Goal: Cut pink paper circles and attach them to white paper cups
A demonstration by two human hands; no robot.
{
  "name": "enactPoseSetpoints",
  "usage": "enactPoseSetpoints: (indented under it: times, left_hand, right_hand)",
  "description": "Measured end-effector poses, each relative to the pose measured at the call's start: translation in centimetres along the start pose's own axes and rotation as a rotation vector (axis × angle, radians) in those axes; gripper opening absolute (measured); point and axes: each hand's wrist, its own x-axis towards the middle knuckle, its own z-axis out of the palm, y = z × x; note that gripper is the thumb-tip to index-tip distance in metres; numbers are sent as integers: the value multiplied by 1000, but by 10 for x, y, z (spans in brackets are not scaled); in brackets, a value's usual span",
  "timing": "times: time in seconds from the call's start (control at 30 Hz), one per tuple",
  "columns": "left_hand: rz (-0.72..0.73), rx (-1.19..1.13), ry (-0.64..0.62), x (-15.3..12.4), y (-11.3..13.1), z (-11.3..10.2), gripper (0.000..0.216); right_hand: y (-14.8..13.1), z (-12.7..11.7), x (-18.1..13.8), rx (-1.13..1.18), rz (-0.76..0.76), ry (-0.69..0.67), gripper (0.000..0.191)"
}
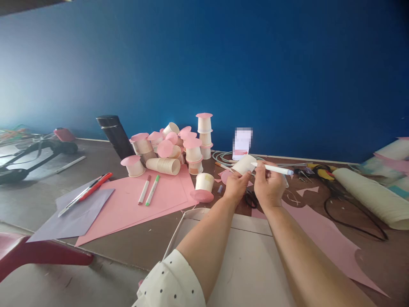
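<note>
My left hand [237,186] is closed on a white paper cup [244,166], which is tilted on its side with a pink paper disc [226,176] at its lower left end. In my right hand [269,184] is a white marker [275,169], its tip against or very close to the cup's side. Left of my hands a paper cup [204,183] stands on a pink disc. A purple marker cap [220,189] lies between that cup and my left hand. Black-handled scissors [251,198], partly hidden, lie beneath my hands.
Behind stand cups with pink discs, some stacked [205,138], and a black flask [115,136]. Left, pink sheets [128,204] carry a brown marker [145,190] and green marker [152,190]; a red cutter [86,192] lies on grey paper. Right are pink scraps [326,234] and a cup sleeve [370,196].
</note>
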Motion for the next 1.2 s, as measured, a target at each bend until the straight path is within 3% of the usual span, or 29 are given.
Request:
enactPoseSetpoints:
  times: [0.63, 0.8, 1.03, 1.2]
  left_hand:
    - [-26, -64, 10, -3, 6, 1, 27]
    - [-96, -45, 47, -1, 4, 1, 31]
    - [-194, -445, 0, 3, 4, 4, 25]
    - [-291, -531, -161, -5, 9, 5, 26]
  right_hand:
    - [0, 2, -2, 41, 12, -9, 29]
    - [-8, -2, -1, 245, 70, 13, 30]
    - [15, 9, 3, 475, 351, 84, 35]
    - [28, 22, 3, 836, 688, -77, 45]
